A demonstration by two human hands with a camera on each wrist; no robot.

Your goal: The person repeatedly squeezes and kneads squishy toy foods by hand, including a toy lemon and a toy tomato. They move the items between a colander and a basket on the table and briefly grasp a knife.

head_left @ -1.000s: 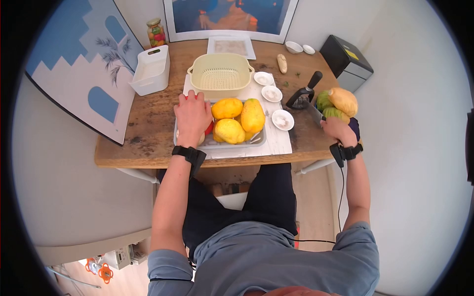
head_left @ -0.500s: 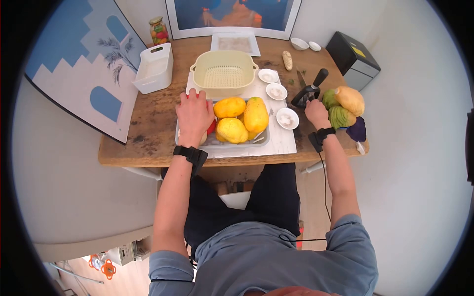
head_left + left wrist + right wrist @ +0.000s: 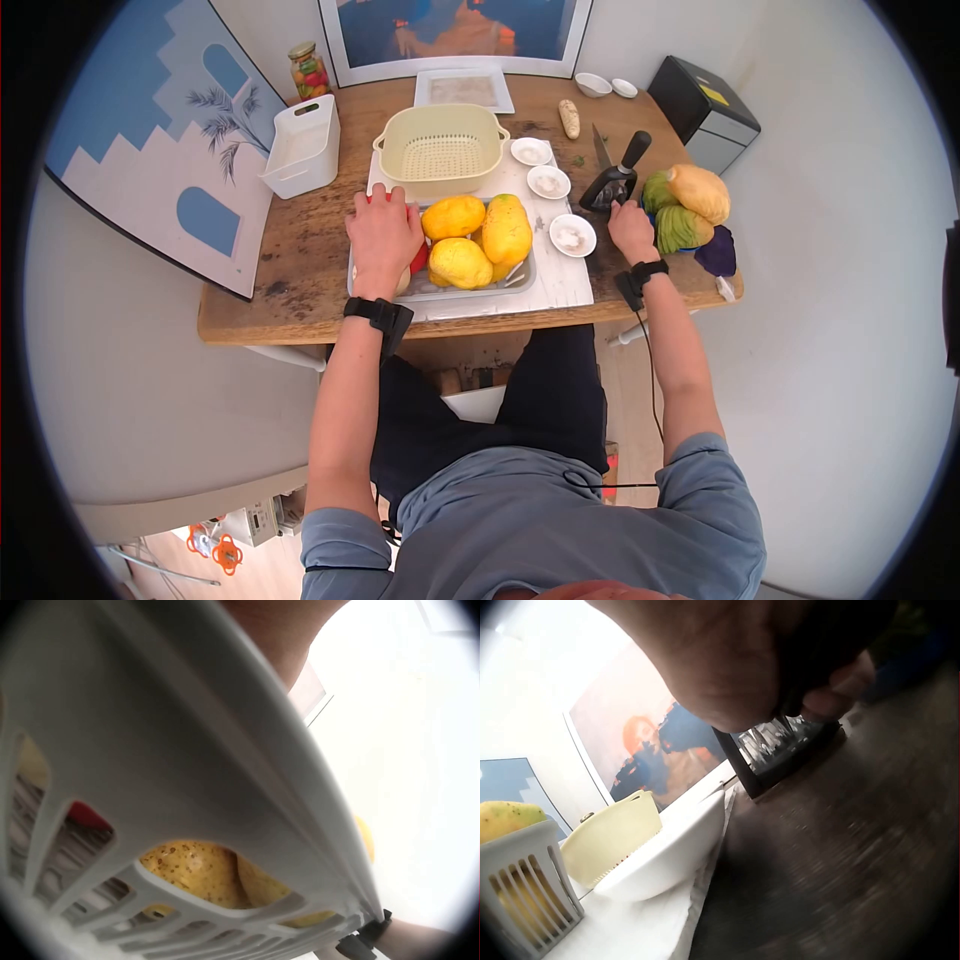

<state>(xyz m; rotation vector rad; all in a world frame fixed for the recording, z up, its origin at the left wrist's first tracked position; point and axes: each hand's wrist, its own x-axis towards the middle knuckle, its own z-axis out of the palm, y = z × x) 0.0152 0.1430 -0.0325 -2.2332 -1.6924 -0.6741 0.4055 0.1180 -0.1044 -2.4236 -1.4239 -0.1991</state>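
In the head view my left hand (image 3: 384, 240) lies over the left side of the grey slotted basket (image 3: 520, 282), its fingers spread on a red item (image 3: 419, 260) largely covered by the hand. Yellow fruits (image 3: 507, 230) fill the basket beside it. My right hand (image 3: 632, 232) grips a knife, its handle hidden in the fist; the blade (image 3: 601, 146) points away beyond a black upright-handled tool (image 3: 612, 188). In the right wrist view, the right hand (image 3: 727, 660) is against that black tool (image 3: 761, 776), which has metal parts inside its frame.
A cream colander (image 3: 445, 150) stands behind the basket, with small white dishes (image 3: 573, 235) to its right. Green and tan vegetables (image 3: 698, 195) and a purple piece (image 3: 716, 252) lie at the right. A white bin (image 3: 303, 150) stands left, a black-grey box (image 3: 705, 115) back right.
My right hand has moved left from beside the vegetables to the black tool, and the knife blade has passed beyond it. The left hand has stayed over the basket.
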